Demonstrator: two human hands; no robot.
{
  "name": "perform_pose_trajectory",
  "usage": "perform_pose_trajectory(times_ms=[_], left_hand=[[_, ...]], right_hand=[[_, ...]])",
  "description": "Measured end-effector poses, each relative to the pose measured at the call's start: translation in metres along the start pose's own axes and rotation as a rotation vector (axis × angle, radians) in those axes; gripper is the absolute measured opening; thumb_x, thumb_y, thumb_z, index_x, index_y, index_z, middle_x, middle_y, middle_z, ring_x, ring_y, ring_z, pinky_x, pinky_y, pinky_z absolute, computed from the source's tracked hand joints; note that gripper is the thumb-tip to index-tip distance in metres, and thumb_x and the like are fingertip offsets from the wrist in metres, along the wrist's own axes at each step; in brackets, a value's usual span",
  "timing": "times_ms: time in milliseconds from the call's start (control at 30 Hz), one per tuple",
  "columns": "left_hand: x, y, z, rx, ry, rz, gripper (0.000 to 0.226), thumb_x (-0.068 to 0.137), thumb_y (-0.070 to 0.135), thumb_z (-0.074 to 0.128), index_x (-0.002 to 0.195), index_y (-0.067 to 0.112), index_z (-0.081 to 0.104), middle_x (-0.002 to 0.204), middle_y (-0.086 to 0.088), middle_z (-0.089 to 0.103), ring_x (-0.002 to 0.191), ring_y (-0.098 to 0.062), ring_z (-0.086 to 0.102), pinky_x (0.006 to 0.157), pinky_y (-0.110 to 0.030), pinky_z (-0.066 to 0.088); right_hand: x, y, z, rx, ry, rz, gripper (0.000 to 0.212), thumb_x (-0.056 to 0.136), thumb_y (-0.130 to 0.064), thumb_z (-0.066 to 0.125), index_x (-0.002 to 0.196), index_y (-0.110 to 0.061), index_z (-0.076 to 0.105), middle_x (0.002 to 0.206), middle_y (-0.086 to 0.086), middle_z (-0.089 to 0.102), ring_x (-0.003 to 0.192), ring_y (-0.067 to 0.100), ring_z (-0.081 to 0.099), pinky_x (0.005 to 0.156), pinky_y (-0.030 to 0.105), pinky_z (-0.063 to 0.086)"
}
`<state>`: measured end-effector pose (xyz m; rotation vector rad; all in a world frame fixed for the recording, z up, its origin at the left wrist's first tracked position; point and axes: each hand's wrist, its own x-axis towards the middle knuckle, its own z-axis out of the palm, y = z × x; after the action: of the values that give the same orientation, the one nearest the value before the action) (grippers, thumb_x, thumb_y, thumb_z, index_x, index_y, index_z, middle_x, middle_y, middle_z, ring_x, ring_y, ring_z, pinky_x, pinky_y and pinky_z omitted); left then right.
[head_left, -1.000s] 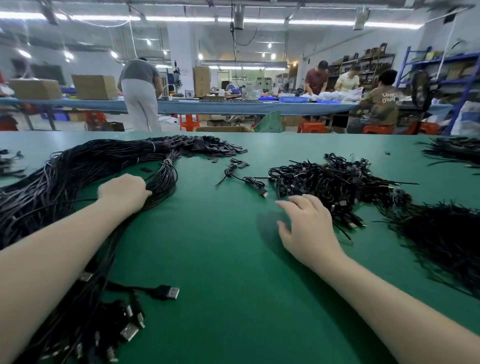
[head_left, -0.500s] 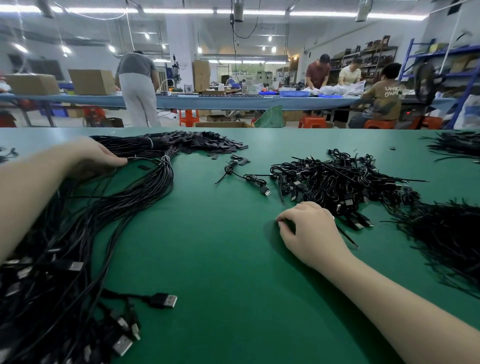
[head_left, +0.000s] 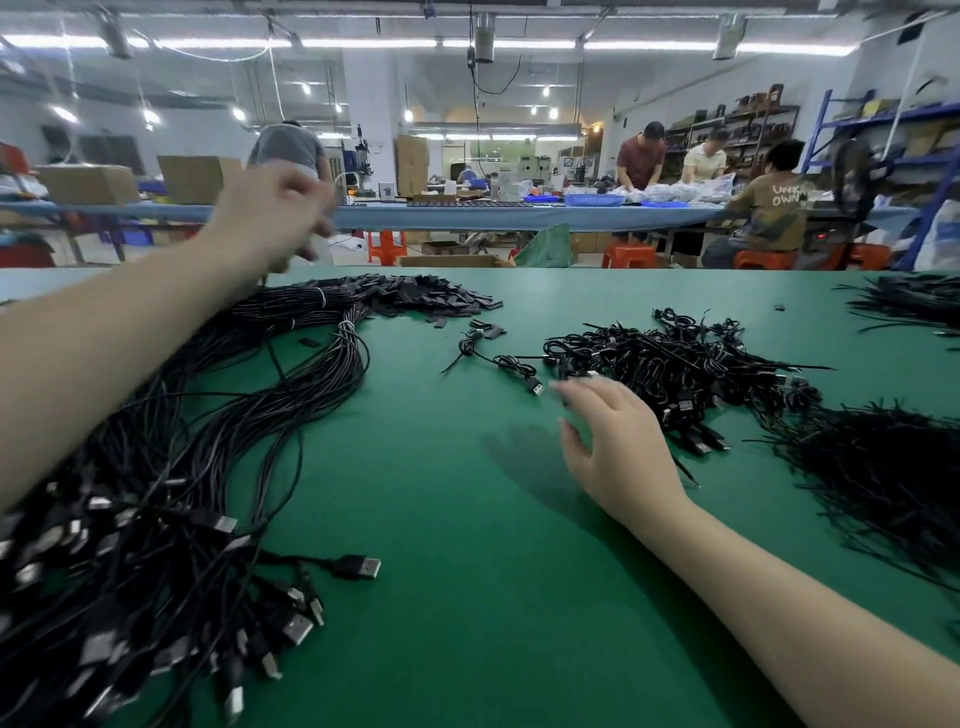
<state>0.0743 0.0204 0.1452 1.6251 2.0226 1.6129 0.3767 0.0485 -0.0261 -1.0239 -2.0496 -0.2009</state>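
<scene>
Factory floor, cable assembly workshop. Green worktop (head_left: 493, 519) piled with black USB cable bundles (head_left: 182, 441). Behind it: 3 workers (head_left: 641, 156) at a long blue worktop (head_left: 519, 218), orange stools (head_left: 628, 257), cardboard boxes (head_left: 88, 184), blue racking (head_left: 883, 115), strip lights (head_left: 363, 44) overhead.

Past my left hand (head_left: 275, 218), cardboard boxes (head_left: 195, 179) sit on a long blue-topped bench (head_left: 519, 217), with orange stools (head_left: 626, 255) near it. Beyond my right hand (head_left: 618, 447), three people (head_left: 769, 208) work at that far bench beside blue trays (head_left: 592, 199). Well to the right of that hand, a heap of thin black ties (head_left: 883, 478) lies on the green bench (head_left: 493, 597).
</scene>
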Motion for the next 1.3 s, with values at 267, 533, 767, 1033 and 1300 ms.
perform_pose_trajectory(times_ms=[267,533,767,1033,1300], left_hand=[[-0.104,0.040,0.083,-0.139,-0.522,0.086,0.011,0.090,0.017,0.061,0.092,0.015,0.072,0.073,0.008,0.064,0.052,0.005,0.051,0.048,-0.011,0.037],[-0.113,0.029,0.073,-0.220,-0.600,0.083,0.013,0.095,0.021,0.058,0.105,0.019,0.065,0.071,0.012,0.069,0.050,0.001,0.047,0.047,-0.013,0.036],[-0.090,0.012,0.033,0.010,-0.496,0.155,0.014,0.095,0.027,0.057,0.105,0.032,0.066,0.080,0.014,0.072,0.066,-0.006,0.055,0.063,-0.020,0.047],[-0.103,0.021,0.048,-0.014,-0.513,0.280,0.010,0.090,0.025,0.065,0.098,0.028,0.069,0.084,0.018,0.073,0.079,0.007,0.065,0.066,-0.002,0.045],[-0.109,0.024,0.055,-0.114,-0.558,0.227,0.009,0.091,0.028,0.064,0.099,0.027,0.066,0.080,0.011,0.073,0.055,-0.001,0.052,0.050,-0.013,0.043]], right_hand=[[0.052,-0.055,-0.046,0.144,-0.077,-0.206,0.058,0.091,-0.034,0.059,0.142,-0.015,0.040,0.134,0.007,0.053,0.123,0.025,0.047,0.105,0.033,0.035],[0.053,-0.025,-0.070,0.028,-0.095,-0.062,0.032,0.093,-0.048,0.049,0.089,-0.021,0.067,0.062,-0.012,0.055,0.056,0.007,0.049,0.050,0.027,0.039],[0.058,0.024,-0.099,-0.402,-0.089,0.339,0.039,0.098,-0.044,0.043,0.100,-0.015,0.069,0.063,0.000,0.052,0.057,0.023,0.048,0.048,0.022,0.029],[0.049,-0.032,-0.076,-0.010,-0.641,0.159,0.040,0.095,-0.049,0.046,0.127,-0.029,0.057,0.109,-0.009,0.063,0.087,0.009,0.055,0.078,0.022,0.042],[0.051,-0.049,-0.072,0.422,-0.235,0.171,0.026,0.092,-0.045,0.056,0.072,-0.029,0.062,0.047,-0.013,0.053,0.037,0.000,0.038,0.036,0.011,0.030]])
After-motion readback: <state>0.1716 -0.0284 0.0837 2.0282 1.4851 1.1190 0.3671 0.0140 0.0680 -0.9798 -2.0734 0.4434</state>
